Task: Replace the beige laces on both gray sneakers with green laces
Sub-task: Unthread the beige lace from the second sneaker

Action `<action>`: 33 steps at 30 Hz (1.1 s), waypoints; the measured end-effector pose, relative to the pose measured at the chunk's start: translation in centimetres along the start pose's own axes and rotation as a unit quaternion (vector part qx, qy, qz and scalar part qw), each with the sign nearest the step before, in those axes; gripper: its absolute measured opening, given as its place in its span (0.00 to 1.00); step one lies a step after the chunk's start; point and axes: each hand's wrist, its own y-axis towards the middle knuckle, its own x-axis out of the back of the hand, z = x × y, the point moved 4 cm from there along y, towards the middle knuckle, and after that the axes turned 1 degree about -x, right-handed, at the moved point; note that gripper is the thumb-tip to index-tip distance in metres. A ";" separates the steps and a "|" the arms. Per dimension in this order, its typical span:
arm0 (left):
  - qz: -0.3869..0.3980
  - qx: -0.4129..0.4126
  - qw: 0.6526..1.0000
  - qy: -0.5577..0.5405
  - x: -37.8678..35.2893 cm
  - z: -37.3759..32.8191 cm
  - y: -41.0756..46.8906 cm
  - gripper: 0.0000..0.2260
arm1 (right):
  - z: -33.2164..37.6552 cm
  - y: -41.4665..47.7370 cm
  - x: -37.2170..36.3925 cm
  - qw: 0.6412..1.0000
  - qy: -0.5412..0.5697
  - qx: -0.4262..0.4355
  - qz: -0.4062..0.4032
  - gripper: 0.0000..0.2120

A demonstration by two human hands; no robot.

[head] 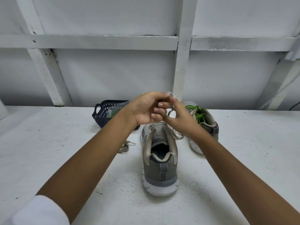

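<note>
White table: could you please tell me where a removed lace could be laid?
Bare white table right of the green-laced gray sneaker, and left of the dark-blue plastic basket. Crowded between basket, loose beige lace and near gray sneaker.

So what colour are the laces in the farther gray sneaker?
Bright green laces, seen in the head view.

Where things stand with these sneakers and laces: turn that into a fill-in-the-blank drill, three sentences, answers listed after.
The far sneaker is laced in ____.
Above the near sneaker, the left hand and right hand grip the raised lace, whose colour is ____.
The loose lace lies on the table to the ____ of the near sneaker.
Missing words: green; beige; left.
</note>
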 end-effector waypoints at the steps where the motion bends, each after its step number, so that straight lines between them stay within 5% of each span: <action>1: 0.017 0.003 1.000 -0.005 -0.3 -0.1 0.0 0.17 | 0.4 0.3 -0.5 0.999 0.039 0.004 0.002 0.14; 4: 0.062 -0.013 0.997 -0.050 -1.1 -0.5 0.0 0.23 | 1.1 1.0 -1.2 0.989 0.148 -0.019 0.015 0.16; 7: 0.067 -0.063 0.989 -0.115 -1.4 -1.6 0.0 0.24 | 1.3 1.0 -2.0 0.993 0.105 -0.030 0.047 0.12; 11: -0.015 -0.166 0.978 -0.123 -0.3 -3.7 0.3 0.19 | 3.1 -1.1 -1.9 0.995 -0.004 0.021 0.101 0.11; 15: -0.070 -0.235 0.967 -0.068 2.1 -5.0 0.4 0.16 | 4.7 -2.7 0.0 0.987 0.029 0.074 0.136 0.14; 23: 0.010 -0.168 0.980 0.105 1.4 -2.3 0.1 0.14 | 7.3 0.6 5.2 0.979 0.163 0.110 0.057 0.12; 29: 0.047 -0.129 0.983 0.125 0.8 -2.1 0.2 0.21 | 5.9 4.0 6.3 0.981 0.165 0.098 -0.008 0.12; 33: 0.104 -0.133 0.985 0.035 -0.2 -2.0 0.3 0.21 | 3.4 5.0 3.9 0.968 0.247 0.051 -0.009 0.14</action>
